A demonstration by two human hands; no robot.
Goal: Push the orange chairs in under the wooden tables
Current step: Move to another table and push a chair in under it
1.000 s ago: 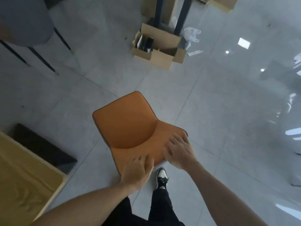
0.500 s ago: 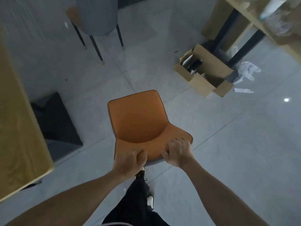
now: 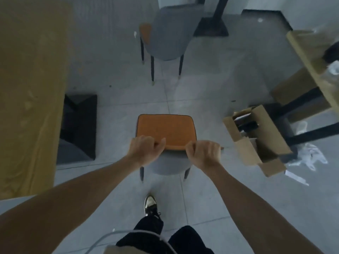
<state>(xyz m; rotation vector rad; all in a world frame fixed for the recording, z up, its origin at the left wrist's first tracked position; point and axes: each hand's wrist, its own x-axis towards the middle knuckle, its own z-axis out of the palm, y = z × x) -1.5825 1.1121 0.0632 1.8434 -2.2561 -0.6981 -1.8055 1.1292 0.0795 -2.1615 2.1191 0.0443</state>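
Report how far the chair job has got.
Done: no chair visibly sits under a table yet. In hand: the left hand and right hand both grip the top of the backrest of the orange chair, which stands on open floor beside the wooden table. Left: tuck it under, then the second chair ahead, also out in the open.

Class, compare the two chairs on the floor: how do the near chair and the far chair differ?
The near chair is gripped at its backrest by the left hand and right hand; the far chair stands untouched. The near chair shows its orange seat; the far chair shows mostly its grey back. Both have grey backs and dark legs.
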